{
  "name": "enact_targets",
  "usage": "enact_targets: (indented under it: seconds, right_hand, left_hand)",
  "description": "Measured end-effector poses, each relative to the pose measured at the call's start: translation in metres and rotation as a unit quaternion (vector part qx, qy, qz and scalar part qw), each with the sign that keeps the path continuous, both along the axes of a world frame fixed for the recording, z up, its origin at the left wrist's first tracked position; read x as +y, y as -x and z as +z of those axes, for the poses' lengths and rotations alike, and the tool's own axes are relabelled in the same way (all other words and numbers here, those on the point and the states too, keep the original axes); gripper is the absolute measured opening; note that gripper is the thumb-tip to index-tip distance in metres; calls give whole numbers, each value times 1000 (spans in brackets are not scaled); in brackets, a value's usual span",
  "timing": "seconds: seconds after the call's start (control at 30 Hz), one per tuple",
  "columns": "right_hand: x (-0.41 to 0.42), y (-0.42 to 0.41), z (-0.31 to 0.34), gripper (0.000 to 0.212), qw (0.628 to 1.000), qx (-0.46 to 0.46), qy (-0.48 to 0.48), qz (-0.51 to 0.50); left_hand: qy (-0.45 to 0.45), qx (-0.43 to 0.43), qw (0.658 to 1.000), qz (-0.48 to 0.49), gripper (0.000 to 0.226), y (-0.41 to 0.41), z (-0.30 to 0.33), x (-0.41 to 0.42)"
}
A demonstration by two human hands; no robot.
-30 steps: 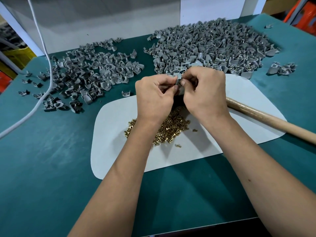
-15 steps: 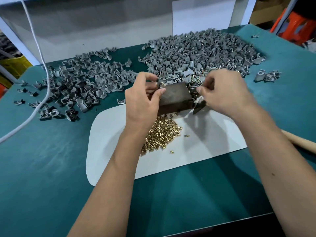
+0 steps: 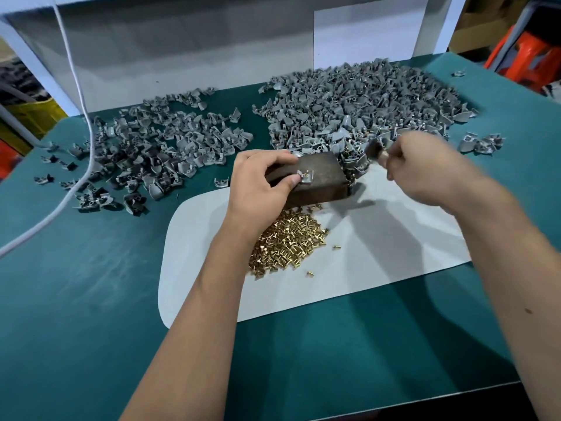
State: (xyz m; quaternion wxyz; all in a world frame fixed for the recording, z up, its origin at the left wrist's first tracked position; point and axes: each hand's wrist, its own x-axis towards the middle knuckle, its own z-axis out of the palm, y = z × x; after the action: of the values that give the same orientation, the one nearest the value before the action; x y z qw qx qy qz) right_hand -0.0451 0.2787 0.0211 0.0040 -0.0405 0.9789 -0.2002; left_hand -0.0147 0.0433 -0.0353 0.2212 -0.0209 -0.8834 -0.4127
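- A small grey part with a brass pin standing in it lies on top of a dark block, near the middle of the surface towards its far edge.
- The block rests on the far edge of a white mat. A heap of brass rivets lies on the mat just in front of it.
- The mat lies on a green table. A large pile of grey parts fills the far right, and a thinner pile of darker parts spreads over the far left.
- A white cable crosses the left edge. A pale panel backs the far edge, with an orange stool beyond the right corner.
- The left hand lies against the block's left side, thumb and forefinger pinching the part.
- The right hand, blurred, is raised right of the block, fingers curled round a hammer.
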Motion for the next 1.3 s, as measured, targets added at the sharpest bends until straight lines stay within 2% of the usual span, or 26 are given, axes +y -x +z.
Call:
enact_targets:
  seconds: [0.13,0.27,0.33,0.47,0.5,0.57,0.63,0.7,0.8,0.93,1.0,1.1,1.13,1.23,1.3]
  right_hand:
    - [-17,-5,8,37,990,85,100,48]
    - [-43,-14,6,33,986,90,74,121]
    - [-47,-13,8,27,981,123,69,136]
    - [-49,-17,16,22,956,218,154,125]
    - [-52,-18,15,21,959,218,126,130]
    - [-59,-19,7,21,977,153,9,149]
    - [-59,-19,9,26,983,98,-38,149]
    - [-56,-15,18,28,983,111,-24,143]
    - [-57,-16,21,23,972,197,41,120]
    - [-63,-16,13,28,985,82,-65,138]
    - [-58,-11,20,28,984,101,-71,128]
    - [-58,-16,18,24,975,201,-8,95]
    - [-61,-18,13,24,975,198,-15,99]
    - [-62,-19,10,28,984,104,-76,124]
    - [-55,-12,19,28,981,117,-91,121]
  left_hand:
    - [-50,-15,999,-9,18,1,-2,3]
    - [-64,-33,997,-15,16,2,-2,6]
    - [-54,-36,998,-17,13,3,-1,5]
    - [-31,-43,999,-11,8,4,-2,5]
    - [-35,-44,998,-10,9,4,-2,6]
    - [-51,-46,998,-6,15,4,-1,6]
    - [-58,-50,997,0,20,4,0,7]
    - [-49,-51,997,2,19,3,0,7]
    - [-42,-38,998,-9,21,2,0,5]
    - [-53,-57,997,6,24,1,1,7]
    - [-47,-64,997,10,21,0,1,7]
    - [-30,-42,999,-6,17,1,-1,4]
    - [-33,-39,999,-6,18,2,-2,3]
    - [-59,-47,997,-4,26,2,-1,4]
    - [-54,-53,997,5,27,1,-1,5]
